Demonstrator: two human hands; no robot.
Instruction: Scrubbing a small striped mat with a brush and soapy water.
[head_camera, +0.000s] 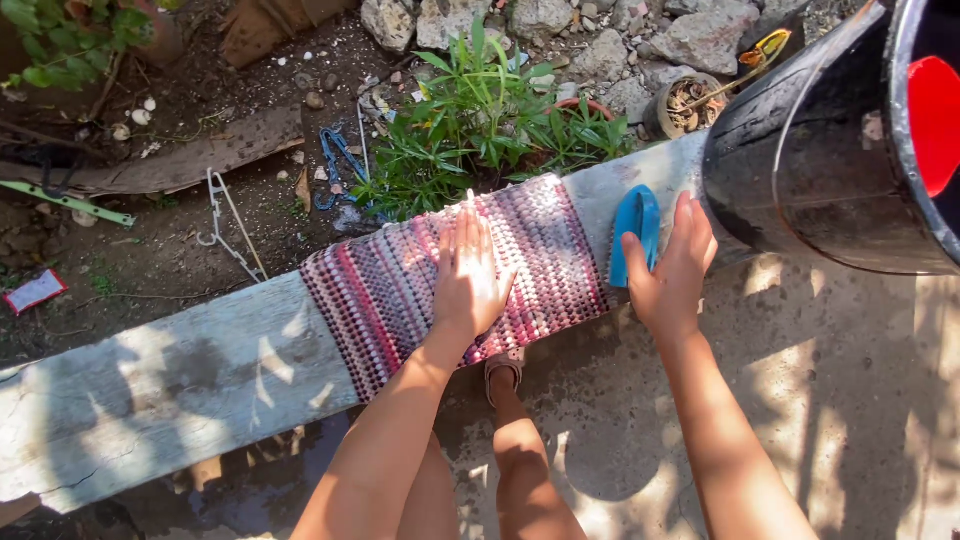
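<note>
Nearest — left hand (470, 275) spread flat, fingers pressed on a woven pink-and-maroon striped rag rug (400, 290) draped across a weathered grey plank counter (170, 390). Right hand (672, 272) curled over a blue oval plastic scrub brush (635, 232). Beyond — a round black barrel (810, 160), a leafy green plant (480, 120).

A large black barrel (820, 160) stands at the right end of the low concrete ledge (170, 385). Behind the ledge's far edge a leafy green plant (480, 125) grows from a pot. On the dirt beyond lie blue clothes hangers (335, 160), a white wire hanger (232, 225), a weathered plank (170, 160) and grey rocks (700, 35).
</note>
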